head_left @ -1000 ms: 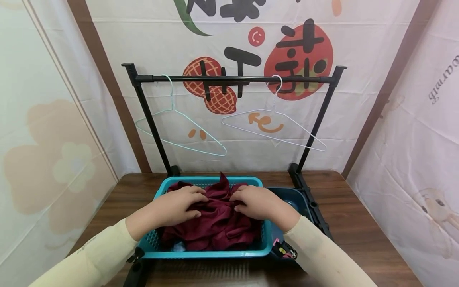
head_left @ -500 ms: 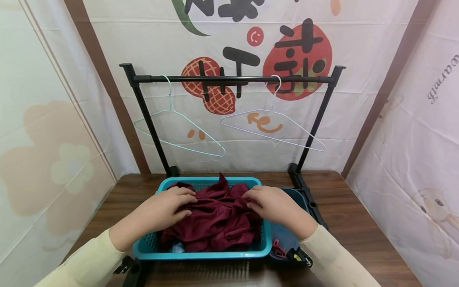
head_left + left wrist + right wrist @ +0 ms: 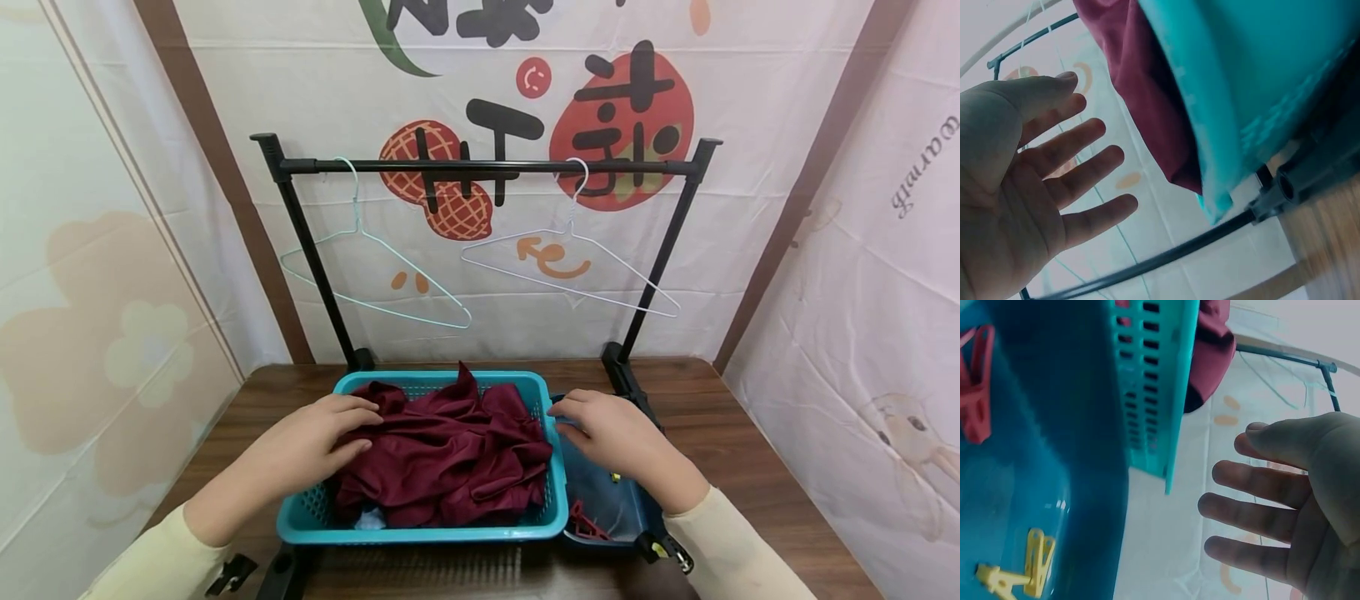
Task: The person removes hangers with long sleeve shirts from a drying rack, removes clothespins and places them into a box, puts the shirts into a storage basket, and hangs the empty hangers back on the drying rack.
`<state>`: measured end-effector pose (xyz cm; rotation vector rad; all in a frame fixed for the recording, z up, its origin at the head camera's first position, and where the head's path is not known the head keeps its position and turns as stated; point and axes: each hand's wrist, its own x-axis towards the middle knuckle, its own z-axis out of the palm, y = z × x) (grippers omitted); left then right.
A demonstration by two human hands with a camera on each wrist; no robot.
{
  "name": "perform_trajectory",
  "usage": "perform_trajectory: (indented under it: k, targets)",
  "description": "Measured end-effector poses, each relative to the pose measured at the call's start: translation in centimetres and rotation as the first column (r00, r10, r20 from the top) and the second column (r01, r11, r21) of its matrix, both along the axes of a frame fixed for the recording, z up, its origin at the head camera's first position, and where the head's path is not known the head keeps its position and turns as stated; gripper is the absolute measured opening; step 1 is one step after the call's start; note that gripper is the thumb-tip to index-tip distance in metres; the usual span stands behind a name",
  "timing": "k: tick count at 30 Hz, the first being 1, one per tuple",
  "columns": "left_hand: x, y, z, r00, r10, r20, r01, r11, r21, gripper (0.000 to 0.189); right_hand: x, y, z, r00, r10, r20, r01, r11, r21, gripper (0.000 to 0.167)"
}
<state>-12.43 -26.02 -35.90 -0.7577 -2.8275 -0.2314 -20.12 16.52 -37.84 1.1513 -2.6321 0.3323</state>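
Observation:
A heap of dark red cloth (image 3: pixel 450 450) fills the turquoise basket (image 3: pixel 420 534), one peak of it rising near the back rim. My left hand (image 3: pixel 318 437) hovers by the basket's left side near the cloth; the left wrist view shows its fingers (image 3: pixel 1091 169) spread and holding nothing. Over the right rim and the blue tub (image 3: pixel 607 500) is my right hand (image 3: pixel 618 433), its fingers (image 3: pixel 1247 515) apart and bare in the right wrist view. Red clothespins (image 3: pixel 585 523) and yellow clothespins (image 3: pixel 1036 562) lie in the tub. A light blue bit (image 3: pixel 371 518) shows under the cloth.
Behind the basket stands a black rack (image 3: pixel 487 167) on the wooden table (image 3: pixel 750 467). A mint hanger (image 3: pixel 375 267) and a white hanger (image 3: pixel 573 258) hang from its bar. The rack's right foot (image 3: pixel 626 383) runs beside the tub.
Both hands have drawn apart from over the cloth, the left one leftward and the right one rightward to the tub's side. The cloth stays in the basket, and more of the tub shows.

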Motion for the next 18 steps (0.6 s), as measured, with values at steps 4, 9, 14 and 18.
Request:
perform_trajectory:
  k: [4,9,14,18]
  targets:
    - [0.2,-0.7,-0.1,1.0,0.023,0.009,-0.023,1.0,0.015,0.03,-0.1,1.5,-0.2,0.999,-0.035,-0.009,0.035,0.999,-0.016,0.025]
    - [0.5,-1.7,-0.4,0.999,0.051,-0.005,-0.051,0.998,0.039,0.031,-0.3,3.1,-0.5,0.997,-0.077,-0.009,0.076,0.997,-0.033,0.023]
    - [1.3,-2.9,-0.7,0.995,0.095,-0.03,-0.093,0.994,0.053,0.03,-0.4,4.7,-0.9,0.993,-0.117,-0.012,0.116,0.992,-0.047,0.024]
    - [1.7,-3.9,-1.1,0.992,0.121,-0.047,-0.118,0.991,0.066,0.03,-0.5,5.9,-1.2,0.989,-0.148,-0.025,0.146,0.987,-0.066,0.024]
